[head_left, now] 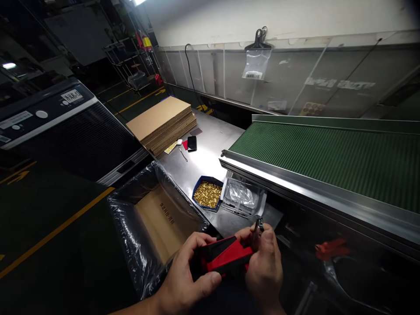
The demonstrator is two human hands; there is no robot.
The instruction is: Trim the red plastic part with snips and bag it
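From the blue tray [212, 179], the red-and-black plastic piece [229, 256] lies on our side, its long axis running left to right between our hands; our left hand [185, 276] is clamped round its left end; our right hand [265, 267] meets its right end, thumb and fingers closed on a small shiny piece [259, 226], nearer us than the tray and to its right; our grip hides both ends; we cannot tell whether the two pieces touch.

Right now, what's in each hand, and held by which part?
Left hand grips the red and black object by its left end; right hand holds a small shiny piece, its gripped part unclear.
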